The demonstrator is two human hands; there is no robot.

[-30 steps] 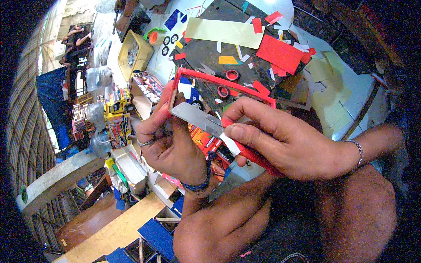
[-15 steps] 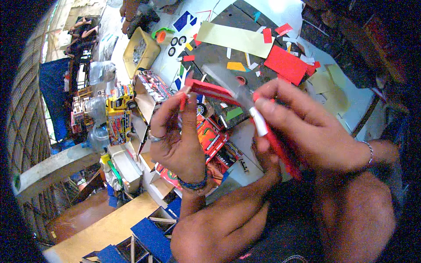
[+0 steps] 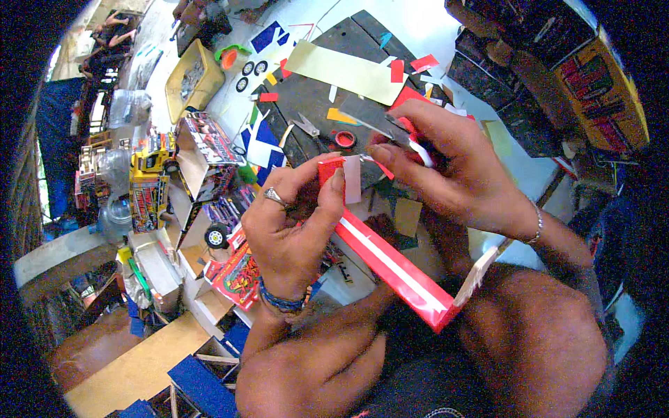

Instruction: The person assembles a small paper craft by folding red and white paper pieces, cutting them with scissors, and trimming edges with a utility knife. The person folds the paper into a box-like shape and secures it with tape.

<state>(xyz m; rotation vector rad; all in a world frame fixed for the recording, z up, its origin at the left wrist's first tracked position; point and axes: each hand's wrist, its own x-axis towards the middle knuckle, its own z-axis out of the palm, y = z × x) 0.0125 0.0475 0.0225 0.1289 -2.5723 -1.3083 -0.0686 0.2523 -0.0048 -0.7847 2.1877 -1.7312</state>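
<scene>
My left hand [image 3: 289,233] pinches, between thumb and fingers, one end of a red angular frame piece [image 3: 394,268] with a white stripe. Its long bar slants down toward my knees and turns up at the far corner, where a bare wood-coloured edge shows. My right hand [image 3: 463,164] is closed round a cutter knife [image 3: 398,134], whose blade points up and left over the dark board. A pale pinkish strip [image 3: 353,180] shows beside my left fingertips, and a thin red strip [image 3: 378,167] lies by my right fingertips.
A dark board [image 3: 317,76] ahead bears a pale yellow sheet [image 3: 348,73], scissors [image 3: 305,125], a tape roll [image 3: 343,139] and coloured scraps. Small black wheels [image 3: 249,68] and a yellow tub [image 3: 191,87] stand farther left. Toy trucks [image 3: 152,157] and blue frames [image 3: 202,383] are at left.
The red piece has swung down so its long bar slants toward my lap. My left hand has turned and lowered; the knife has moved slightly up, and the view has shifted right.
</scene>
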